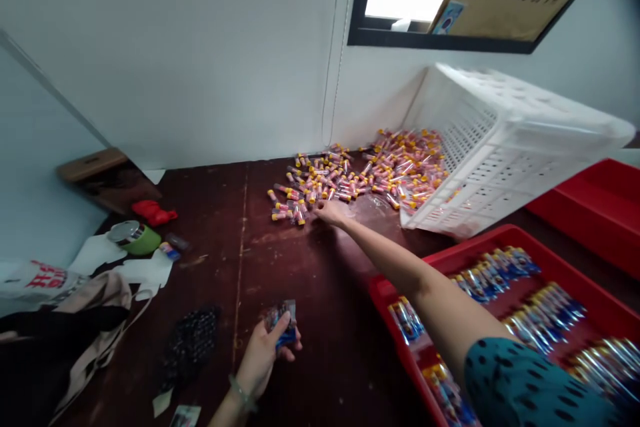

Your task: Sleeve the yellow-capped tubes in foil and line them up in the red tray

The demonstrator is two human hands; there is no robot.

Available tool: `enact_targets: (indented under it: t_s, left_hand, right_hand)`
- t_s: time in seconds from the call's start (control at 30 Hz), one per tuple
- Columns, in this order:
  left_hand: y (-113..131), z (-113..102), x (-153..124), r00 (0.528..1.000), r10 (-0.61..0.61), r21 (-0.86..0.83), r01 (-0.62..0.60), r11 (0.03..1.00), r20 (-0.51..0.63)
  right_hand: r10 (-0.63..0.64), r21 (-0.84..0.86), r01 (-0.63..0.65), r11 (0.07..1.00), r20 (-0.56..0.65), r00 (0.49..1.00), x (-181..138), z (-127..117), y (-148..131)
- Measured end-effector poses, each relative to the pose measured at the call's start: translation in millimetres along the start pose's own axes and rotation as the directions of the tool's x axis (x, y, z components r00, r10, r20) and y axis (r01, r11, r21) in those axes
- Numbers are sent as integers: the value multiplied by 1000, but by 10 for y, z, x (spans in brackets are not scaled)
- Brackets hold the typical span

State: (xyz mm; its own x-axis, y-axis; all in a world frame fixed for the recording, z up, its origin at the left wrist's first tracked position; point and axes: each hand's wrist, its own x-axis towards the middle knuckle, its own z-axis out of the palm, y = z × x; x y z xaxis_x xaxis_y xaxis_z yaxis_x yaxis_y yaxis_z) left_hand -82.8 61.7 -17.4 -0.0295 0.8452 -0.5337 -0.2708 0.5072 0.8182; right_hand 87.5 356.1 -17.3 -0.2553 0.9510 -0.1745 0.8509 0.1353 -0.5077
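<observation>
Yellow-capped clear plastic tubes [345, 181] may roll if nudged by the right hand [329, 212], grip unclear; left hand [261, 352] grasps a blue-printed plastic packet [289, 335].

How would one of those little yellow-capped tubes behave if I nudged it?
The yellow-capped tubes would probably roll, being slim and round. They look light, being small beside the right hand. Their clear, shiny walls suggest stiff, rather slippery plastic.

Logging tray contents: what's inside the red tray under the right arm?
Inside the red tray: groups of shiny blue-and-yellow packs. The right arm and teal sleeve cover part of it, so anything beneath can't be seen; the frame edge cuts off its near end.
</observation>
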Motion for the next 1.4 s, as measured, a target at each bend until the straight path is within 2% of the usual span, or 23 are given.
enact_targets:
  t_s: [0.2, 0.33, 0.47, 0.63, 0.73, 0.8, 0.93, 1.07, 1.2, 1.3, 1.4]
  left_hand:
    - [102, 48, -5, 1000, 6, -98, -7, 995, -3]
    - [97, 37, -45, 999, 42, -111, -43, 993, -4]
    - [51, 2, -81, 999, 32, -91, -34, 995, -23]
    - [56, -92, -153, 996, 84, -89, -86, 992, -33]
    - [33, -131, -168, 997, 78, -72, -78, 994, -4]
    - [-7, -115, -155, 996, 84, -49, -82, 995, 26]
    - [-92, 10, -124, 993, 108, 22, -109, 994, 54]
    - [-115, 167, -126, 979, 155, 117, -171, 978, 131]
    - [-56, 292, -170, 965, 170, 213, -212, 954, 201]
    - [18, 354, -228, 954, 166, 289, -237, 928, 248]
    - [85, 384, -284, 927, 180, 354, -298, 887, 330]
  right_hand:
    - [-57, -57, 50, 997, -118, 991, -166, 422, -293]
    - [-55, -65, 47, 997, -121, 991, -235, 473, -269]
    - [-107, -37, 103, 994, -120, 987, -263, 467, -364]
    - [-195, 57, 194, 979, 9, 981, -401, 336, -432]
    - [-237, 140, 218, 966, 138, 962, -726, 222, -300]
    - [-266, 247, 224, 943, 153, 952, -1058, 124, -182]
    - [-282, 589, 151, 794, 138, 949, -1772, -133, -2]
    - [-323, 781, 65, 621, 179, 929, -2241, -390, 47]
    - [-369, 860, 9, 510, 209, 905, -2460, -544, -25]
    - [-403, 857, 9, 515, 233, 885, -2523, -565, -75]
    - [-383, 839, 19, 543, 228, 895, -2540, -546, -59]
